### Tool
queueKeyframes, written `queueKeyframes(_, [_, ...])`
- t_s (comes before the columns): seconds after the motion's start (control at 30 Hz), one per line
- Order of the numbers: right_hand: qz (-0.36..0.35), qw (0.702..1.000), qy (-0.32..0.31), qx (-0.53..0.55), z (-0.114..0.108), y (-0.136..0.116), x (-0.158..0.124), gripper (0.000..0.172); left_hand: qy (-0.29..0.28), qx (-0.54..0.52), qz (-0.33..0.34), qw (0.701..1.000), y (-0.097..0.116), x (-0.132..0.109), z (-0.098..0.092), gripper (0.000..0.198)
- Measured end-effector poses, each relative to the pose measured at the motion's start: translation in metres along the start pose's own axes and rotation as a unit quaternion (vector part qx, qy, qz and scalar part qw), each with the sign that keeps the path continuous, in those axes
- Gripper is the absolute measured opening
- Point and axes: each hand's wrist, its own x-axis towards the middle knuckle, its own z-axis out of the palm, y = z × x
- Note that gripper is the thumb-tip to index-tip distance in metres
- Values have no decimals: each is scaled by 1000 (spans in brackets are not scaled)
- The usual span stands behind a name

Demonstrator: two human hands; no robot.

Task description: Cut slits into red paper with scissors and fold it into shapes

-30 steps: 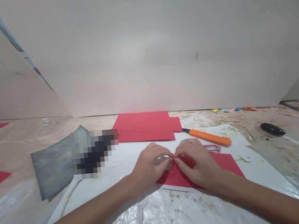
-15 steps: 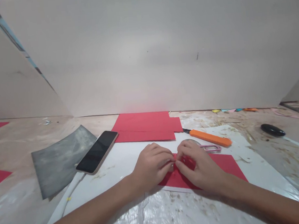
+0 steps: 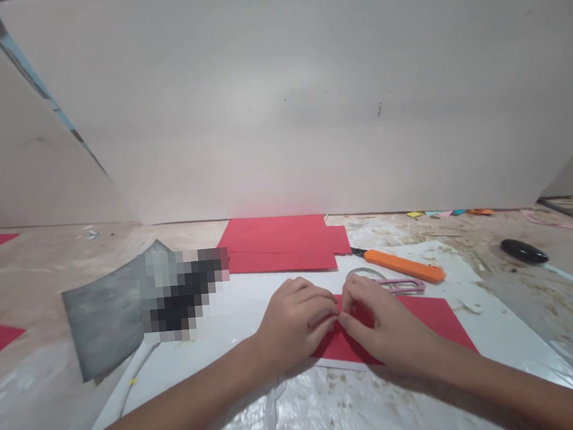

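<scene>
Pinching the red paper [image 3: 426, 320] at its far edge, I had the fingers of my left hand [image 3: 295, 318] and right hand [image 3: 376, 321] closed on it; it lay flat on the white sheet [image 3: 234, 306].

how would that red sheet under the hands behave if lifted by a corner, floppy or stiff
Probably floppy: the red sheet looks thin and lies flat, and the left hand and right hand are pinching a fold into its edge, so it bends easily. Likely very light. It may slide on the smooth white surface beneath.
</scene>
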Motion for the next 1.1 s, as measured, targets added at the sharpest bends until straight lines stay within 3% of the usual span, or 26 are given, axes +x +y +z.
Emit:
queueKeyframes(0.33, [43,998,-42,23,-5,-2,0,17,10,39,39,998,2,1,-1,9])
queueKeyframes(0.53, [24,999,-41,18,-5,-1,0,16,21,52,51,997,0,-2,0,10])
queueKeyframes(0.87, [-54,996,-5,-69,-6,6,1,10,-4,-14,2,1000,0,1,-1,11])
queueKeyframes(1.1, [-57,995,4,-83,-5,3,-2,12,-18,-27,-10,999,1,1,-1,15])
